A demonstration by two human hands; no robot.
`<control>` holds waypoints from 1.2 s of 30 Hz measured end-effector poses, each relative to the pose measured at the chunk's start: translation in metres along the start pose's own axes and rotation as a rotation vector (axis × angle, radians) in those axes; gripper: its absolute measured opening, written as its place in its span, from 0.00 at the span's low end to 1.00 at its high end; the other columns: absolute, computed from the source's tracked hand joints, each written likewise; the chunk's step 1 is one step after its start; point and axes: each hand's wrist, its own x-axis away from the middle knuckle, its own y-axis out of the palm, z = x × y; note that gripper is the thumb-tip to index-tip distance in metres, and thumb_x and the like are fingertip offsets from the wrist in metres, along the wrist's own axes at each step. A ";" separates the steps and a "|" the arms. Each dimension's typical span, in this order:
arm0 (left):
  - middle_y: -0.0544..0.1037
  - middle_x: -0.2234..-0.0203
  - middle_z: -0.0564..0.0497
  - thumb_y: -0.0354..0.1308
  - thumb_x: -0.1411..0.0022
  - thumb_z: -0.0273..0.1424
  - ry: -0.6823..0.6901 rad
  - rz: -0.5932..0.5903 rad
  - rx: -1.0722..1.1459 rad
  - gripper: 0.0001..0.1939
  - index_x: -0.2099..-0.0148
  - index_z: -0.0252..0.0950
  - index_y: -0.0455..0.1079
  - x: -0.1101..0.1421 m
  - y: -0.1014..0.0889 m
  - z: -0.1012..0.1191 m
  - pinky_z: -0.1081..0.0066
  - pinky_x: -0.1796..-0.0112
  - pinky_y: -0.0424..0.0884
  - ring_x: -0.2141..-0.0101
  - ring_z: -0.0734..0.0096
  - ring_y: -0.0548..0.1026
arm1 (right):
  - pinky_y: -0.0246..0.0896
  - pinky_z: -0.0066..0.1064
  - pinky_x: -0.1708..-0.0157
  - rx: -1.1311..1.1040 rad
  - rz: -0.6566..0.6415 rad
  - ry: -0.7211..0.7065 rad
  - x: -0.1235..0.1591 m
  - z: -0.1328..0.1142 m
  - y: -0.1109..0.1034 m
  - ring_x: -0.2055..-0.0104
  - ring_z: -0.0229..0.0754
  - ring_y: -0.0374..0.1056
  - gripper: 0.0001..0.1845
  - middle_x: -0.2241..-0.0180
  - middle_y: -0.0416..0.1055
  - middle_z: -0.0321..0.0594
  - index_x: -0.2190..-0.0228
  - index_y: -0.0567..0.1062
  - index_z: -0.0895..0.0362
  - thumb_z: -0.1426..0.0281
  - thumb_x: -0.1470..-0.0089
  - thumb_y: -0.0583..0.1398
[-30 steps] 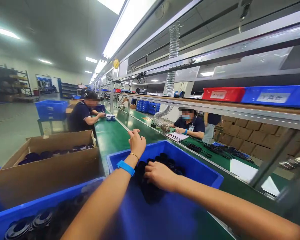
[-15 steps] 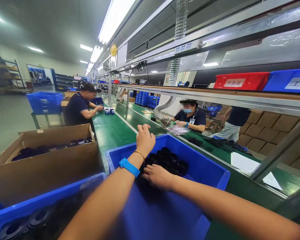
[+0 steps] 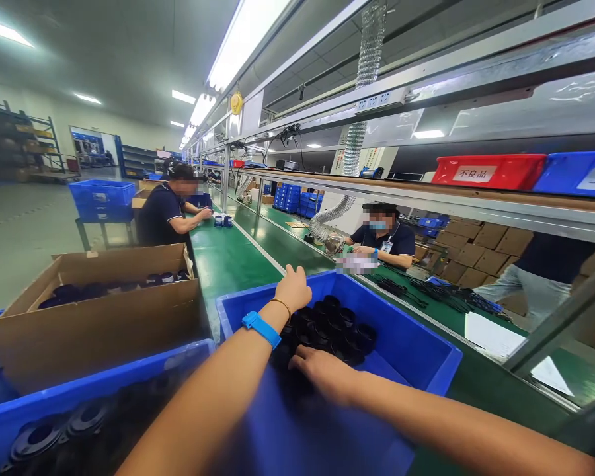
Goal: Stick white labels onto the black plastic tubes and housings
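Note:
A large blue bin (image 3: 416, 330) stands before me with several black round hollow parts (image 3: 332, 320) grouped inside it. My left hand (image 3: 293, 291), with a blue wristband, is raised over the bin's far left side; its fingers are loosely bent and apart, and I see nothing in them. Lower in the bin is my right hand (image 3: 324, 373), its fingers curled down on a black round part at the near left of the group. Shadow and the hand itself hide most of that part.
Another blue bin (image 3: 143, 370) at lower left holds dark ringed parts (image 3: 37, 439). Behind it is a cardboard box (image 3: 104, 330) with similar parts. Co-workers sit along the green bench (image 3: 228, 254). Red (image 3: 490, 170) and blue bins line the shelf above.
My right hand has shifted slightly down and right in the bin. My left hand has tilted forward and a little lower. The view has turned slightly; a person in the background moved right.

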 end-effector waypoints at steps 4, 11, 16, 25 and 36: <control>0.65 0.45 0.40 0.58 0.35 0.34 -0.013 -0.053 -0.022 0.19 0.45 0.33 0.63 0.001 -0.003 0.000 0.57 0.54 0.72 0.56 0.60 0.74 | 0.68 0.36 0.62 -0.014 -0.010 0.014 -0.003 -0.001 -0.007 0.58 0.54 0.70 0.34 0.55 0.70 0.49 0.50 0.72 0.60 0.67 0.58 0.74; 0.64 0.43 0.40 0.58 0.35 0.35 -0.002 -0.079 -0.029 0.20 0.44 0.33 0.63 0.001 -0.003 0.000 0.58 0.53 0.72 0.55 0.61 0.74 | 0.67 0.36 0.56 -0.051 0.115 0.157 -0.015 0.003 -0.031 0.53 0.52 0.69 0.27 0.53 0.70 0.49 0.47 0.71 0.59 0.56 0.41 0.64; 0.65 0.44 0.40 0.57 0.35 0.34 0.002 -0.070 -0.044 0.19 0.45 0.32 0.63 -0.001 0.000 -0.002 0.57 0.53 0.72 0.57 0.62 0.74 | 0.69 0.41 0.57 -0.020 0.014 0.234 -0.048 -0.004 -0.037 0.56 0.49 0.71 0.17 0.60 0.74 0.44 0.61 0.77 0.60 0.58 0.41 0.65; 0.64 0.46 0.38 0.57 0.36 0.35 0.032 -0.082 -0.056 0.19 0.46 0.32 0.62 -0.003 0.002 -0.003 0.58 0.54 0.72 0.57 0.58 0.76 | 0.71 0.40 0.57 0.013 -0.069 0.227 -0.054 -0.023 -0.027 0.59 0.44 0.73 0.09 0.61 0.75 0.40 0.62 0.76 0.61 0.66 0.36 0.62; 0.65 0.47 0.40 0.57 0.36 0.34 0.050 -0.060 -0.080 0.19 0.46 0.32 0.62 -0.002 0.004 -0.003 0.61 0.55 0.72 0.58 0.62 0.76 | 0.68 0.40 0.55 -0.058 0.151 0.272 -0.035 -0.005 -0.048 0.54 0.48 0.71 0.13 0.57 0.74 0.45 0.57 0.76 0.60 0.64 0.39 0.64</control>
